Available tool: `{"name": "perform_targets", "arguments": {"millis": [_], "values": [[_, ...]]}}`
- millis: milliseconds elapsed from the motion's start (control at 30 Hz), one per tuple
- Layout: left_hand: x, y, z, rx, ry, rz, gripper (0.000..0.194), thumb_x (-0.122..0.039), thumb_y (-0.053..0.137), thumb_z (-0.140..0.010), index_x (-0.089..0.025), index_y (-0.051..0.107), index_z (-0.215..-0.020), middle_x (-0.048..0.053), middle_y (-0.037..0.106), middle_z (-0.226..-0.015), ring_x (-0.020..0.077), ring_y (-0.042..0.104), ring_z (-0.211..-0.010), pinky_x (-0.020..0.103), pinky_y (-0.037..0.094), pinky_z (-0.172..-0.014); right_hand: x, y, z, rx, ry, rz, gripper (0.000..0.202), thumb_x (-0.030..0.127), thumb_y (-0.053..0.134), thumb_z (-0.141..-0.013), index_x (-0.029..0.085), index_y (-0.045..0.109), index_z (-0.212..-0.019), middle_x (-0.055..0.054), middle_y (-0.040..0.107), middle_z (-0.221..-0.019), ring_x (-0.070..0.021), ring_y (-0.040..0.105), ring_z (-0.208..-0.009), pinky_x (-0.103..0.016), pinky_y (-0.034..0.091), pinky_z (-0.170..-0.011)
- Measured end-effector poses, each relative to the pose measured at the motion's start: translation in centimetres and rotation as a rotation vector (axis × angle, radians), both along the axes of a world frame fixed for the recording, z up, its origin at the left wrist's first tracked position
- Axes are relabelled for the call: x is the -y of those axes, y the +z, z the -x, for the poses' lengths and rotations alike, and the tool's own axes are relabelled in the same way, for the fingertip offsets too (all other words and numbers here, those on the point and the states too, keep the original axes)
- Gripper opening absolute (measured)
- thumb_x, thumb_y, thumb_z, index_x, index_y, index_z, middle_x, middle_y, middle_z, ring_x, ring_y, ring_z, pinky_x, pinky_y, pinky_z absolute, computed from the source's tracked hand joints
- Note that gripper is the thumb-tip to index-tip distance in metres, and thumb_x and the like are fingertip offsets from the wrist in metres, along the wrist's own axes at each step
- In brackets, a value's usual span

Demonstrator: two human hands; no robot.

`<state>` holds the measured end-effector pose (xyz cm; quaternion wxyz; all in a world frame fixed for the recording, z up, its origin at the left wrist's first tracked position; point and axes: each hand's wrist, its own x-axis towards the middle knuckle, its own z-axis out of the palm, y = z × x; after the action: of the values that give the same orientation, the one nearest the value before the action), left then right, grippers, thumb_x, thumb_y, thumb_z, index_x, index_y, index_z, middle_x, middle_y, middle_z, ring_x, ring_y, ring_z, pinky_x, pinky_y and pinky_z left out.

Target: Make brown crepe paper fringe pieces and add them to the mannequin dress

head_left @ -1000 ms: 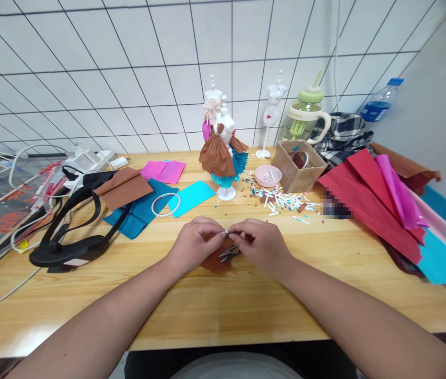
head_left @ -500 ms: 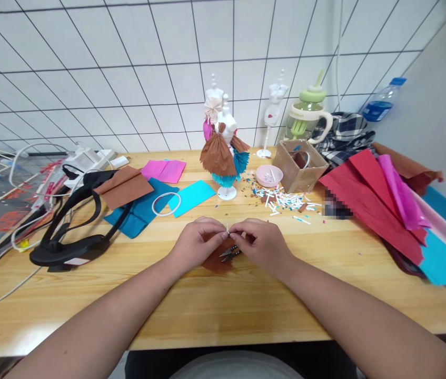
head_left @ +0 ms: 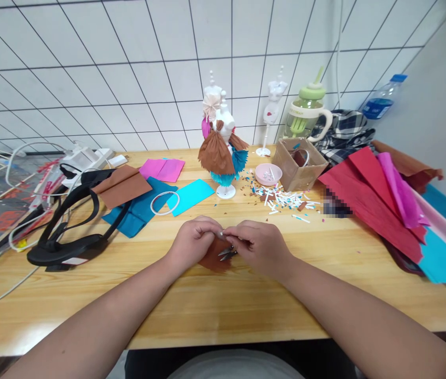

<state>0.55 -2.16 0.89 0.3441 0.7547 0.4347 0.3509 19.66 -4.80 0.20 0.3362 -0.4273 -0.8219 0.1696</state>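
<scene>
At the middle of the table's near side, my left hand (head_left: pixel 193 242) and my right hand (head_left: pixel 264 242) meet fingertip to fingertip, both closed in a pinch. Between the fingertips shows a small white bit (head_left: pixel 221 233), too small to name. A piece of brown crepe paper (head_left: pixel 212 258) fans down from under my left fingers. Small dark thread snips (head_left: pixel 227 253) lie over that paper with blades pointing left. Their other end is hidden by my right hand, and I cannot tell whether the palm holds them.
Behind stand white mini dress forms (head_left: pixel 226 123) wearing brown and teal paper. White paper scraps (head_left: pixel 286 200), a pink bowl (head_left: pixel 263 175) and a cardboard box (head_left: pixel 305 176) are right of them. Coloured paper, a white ring (head_left: pixel 152 206) and a black headset (head_left: pixel 68 252) are left; red paper (head_left: pixel 376 205) lies right.
Both hands have shifted slightly left, with the pinched fingertips still together. My right fingers now cover more of the white bit. The camera view has moved a little.
</scene>
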Motion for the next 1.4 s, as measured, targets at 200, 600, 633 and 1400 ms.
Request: {"name": "perform_targets", "arguments": {"millis": [200,600,633,1400], "values": [[0.0,-0.1,0.5,0.150,0.044,0.138,0.032,-0.004,0.042,-0.063,-0.019,0.071,-0.064,0.002,0.069,-0.074,0.0149,0.065,-0.074,0.027,0.051,-0.076,0.0,-0.2,0.2,0.053,-0.039,-0.018,0.023,0.026,0.054,-0.089,0.025,0.068,-0.107,0.000,0.072,-0.084,-0.0128,0.062,-0.070,-0.024,0.041,-0.062],[0.1,0.6,-0.1,-0.028,-0.010,0.096,0.021,-0.032,0.059,-0.083,-0.018,0.074,-0.084,0.008,0.070,-0.089,0.0194,0.064,-0.086,0.032,0.049,-0.082,-0.4,0.1,0.1,-0.028,-0.124,-0.007,0.014,0.021,0.058,-0.086,0.023,0.067,-0.095,-0.001,0.070,-0.088,-0.0134,0.061,-0.072,-0.025,0.042,-0.064],[0.2,0.7,-0.1,-0.038,-0.007,0.090,0.020,-0.031,0.059,-0.083,-0.018,0.074,-0.083,0.008,0.070,-0.088,0.0191,0.064,-0.085,0.032,0.049,-0.082,-0.3,0.1,0.1,-0.024,-0.116,-0.003,0.013,0.021,0.058,-0.086,0.023,0.068,-0.094,-0.001,0.070,-0.087,-0.0135,0.062,-0.073,-0.025,0.042,-0.064],[0.2,0.9,0.0,-0.048,0.002,-0.021,0.018,-0.018,0.056,-0.076,-0.019,0.074,-0.074,0.005,0.073,-0.080,0.0171,0.067,-0.079,0.028,0.053,-0.077,-0.2,0.2,0.1,-0.012,-0.054,0.018,0.015,0.023,0.058,-0.086,0.023,0.067,-0.097,0.000,0.070,-0.090,-0.0113,0.059,-0.069,-0.023,0.041,-0.063]]}}
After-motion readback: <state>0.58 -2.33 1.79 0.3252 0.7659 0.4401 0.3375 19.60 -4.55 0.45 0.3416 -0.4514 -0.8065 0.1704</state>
